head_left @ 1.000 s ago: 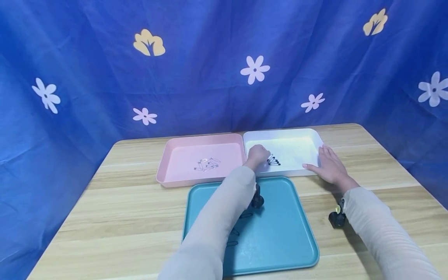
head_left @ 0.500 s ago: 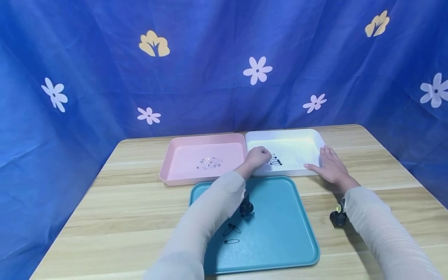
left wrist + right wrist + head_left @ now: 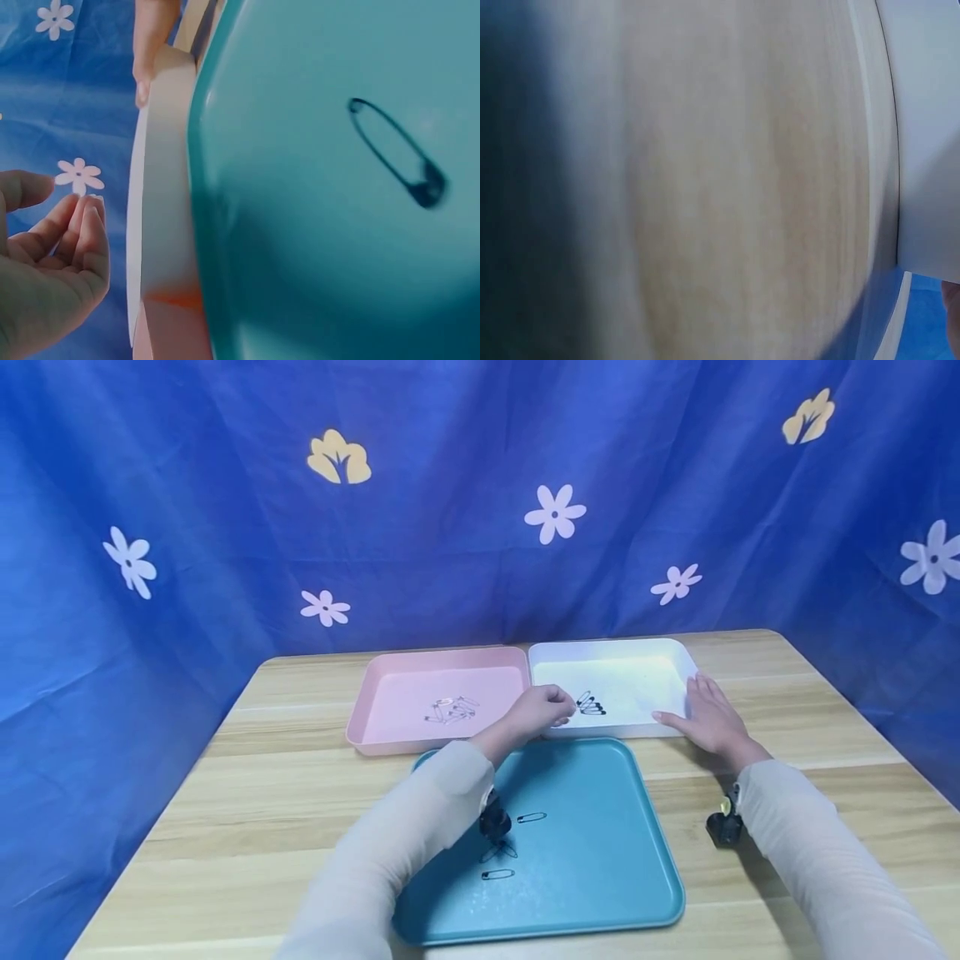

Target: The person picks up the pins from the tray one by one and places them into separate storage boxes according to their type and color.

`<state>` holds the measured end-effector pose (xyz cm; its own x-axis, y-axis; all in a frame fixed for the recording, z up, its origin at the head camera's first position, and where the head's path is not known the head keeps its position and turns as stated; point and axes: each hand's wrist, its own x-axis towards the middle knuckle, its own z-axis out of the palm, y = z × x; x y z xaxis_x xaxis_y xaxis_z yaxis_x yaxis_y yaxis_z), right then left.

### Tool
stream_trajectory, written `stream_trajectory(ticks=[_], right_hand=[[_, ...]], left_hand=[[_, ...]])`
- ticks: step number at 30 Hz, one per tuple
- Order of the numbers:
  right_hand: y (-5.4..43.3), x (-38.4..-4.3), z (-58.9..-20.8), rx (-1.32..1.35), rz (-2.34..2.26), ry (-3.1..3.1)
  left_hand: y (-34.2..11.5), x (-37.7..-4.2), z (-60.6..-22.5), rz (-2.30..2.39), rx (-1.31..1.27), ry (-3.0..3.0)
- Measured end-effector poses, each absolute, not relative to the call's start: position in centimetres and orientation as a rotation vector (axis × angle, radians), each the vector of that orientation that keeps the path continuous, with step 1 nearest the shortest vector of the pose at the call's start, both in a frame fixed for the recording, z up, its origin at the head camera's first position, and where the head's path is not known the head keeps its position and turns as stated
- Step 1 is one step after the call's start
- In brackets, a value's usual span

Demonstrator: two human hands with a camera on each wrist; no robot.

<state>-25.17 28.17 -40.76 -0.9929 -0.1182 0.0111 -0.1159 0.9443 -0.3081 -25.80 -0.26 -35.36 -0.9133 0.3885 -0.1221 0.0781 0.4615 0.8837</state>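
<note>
My left hand point(image 3: 536, 710) hovers over the near left corner of the white tray point(image 3: 630, 672). In the left wrist view its thumb stands apart from the loosely bent fingers point(image 3: 91, 240), with nothing between them. Several black safety pins point(image 3: 592, 707) lie fanned out in the white tray just right of that hand. My right hand point(image 3: 703, 717) rests on this tray's right edge, fingers extended, thumb at the near rim. Below the left forearm, the teal tray point(image 3: 600, 843) bears several dark safety pins point(image 3: 429, 191), spread apart, two of them crossing.
A pink tray point(image 3: 397, 685) adjoins the white one on the left and contains a loose heap of silvery safety pins point(image 3: 452, 711). All three trays stand on a wood-grain table point(image 3: 247, 810). A blue patterned curtain point(image 3: 450, 527) hangs behind.
My left hand has drawn back left and toward me from the pins in the white tray, and its arm uncovers more pins on the teal tray. The right hand stays put.
</note>
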Motion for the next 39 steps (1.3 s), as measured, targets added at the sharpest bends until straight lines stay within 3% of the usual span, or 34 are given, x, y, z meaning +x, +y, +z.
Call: stream_trajectory(ticks=[26,39], right_hand=[[27.8,-25.0,-40.9,-0.177,-0.522,3.089],[28.0,-24.8,-40.6,-0.189,-0.525,3.1]], left_hand=[[-6.7,-20.3,-37.0,1.36,0.53,2.174],[-7.6,-19.1,-38.4,1.14,0.606,2.302]])
